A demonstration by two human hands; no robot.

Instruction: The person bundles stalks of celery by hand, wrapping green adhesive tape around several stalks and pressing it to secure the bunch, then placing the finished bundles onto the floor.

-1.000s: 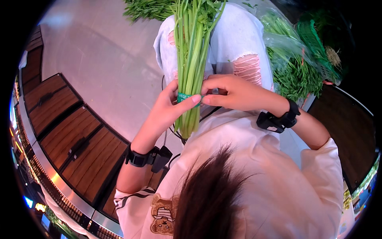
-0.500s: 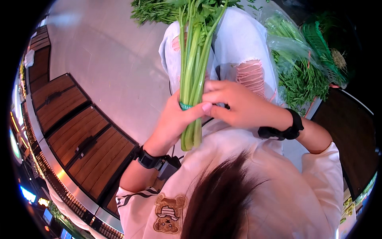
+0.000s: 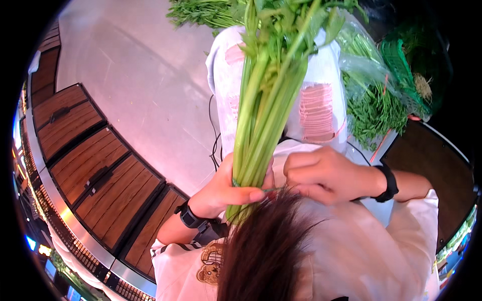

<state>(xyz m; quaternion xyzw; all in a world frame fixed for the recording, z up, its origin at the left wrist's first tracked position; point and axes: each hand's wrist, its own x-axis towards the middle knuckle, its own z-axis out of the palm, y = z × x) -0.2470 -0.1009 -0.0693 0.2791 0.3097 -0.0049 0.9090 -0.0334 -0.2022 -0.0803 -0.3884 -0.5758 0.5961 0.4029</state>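
Observation:
A bunch of celery (image 3: 268, 100) stands tilted in front of my chest, its leafy tops pointing away and its cut base toward me. My left hand (image 3: 221, 188) is wrapped round the stalks near the base, thumb across the front. A thin green tie band (image 3: 235, 183) runs round the stalks there. Beside the bunch, my right hand (image 3: 319, 173) is closed, fingertips pinched on the band's end, which stretches out from the stalks past my left thumb. Strands of hair (image 3: 266, 241) hide part of the base and the pinch.
Loose leafy greens (image 3: 203, 12) lie on the floor beyond my knees. To the right are bagged greens (image 3: 359, 40), a pile of leafy bunches (image 3: 376, 110) and a green plastic crate (image 3: 401, 62). Wooden-front cabinets (image 3: 100, 175) line the left. A black cable (image 3: 213, 135) lies by my leg.
The celery has come up closer to me and tilted to the right. My right hand has drawn away from the stalks to the right, pulling the band's end out.

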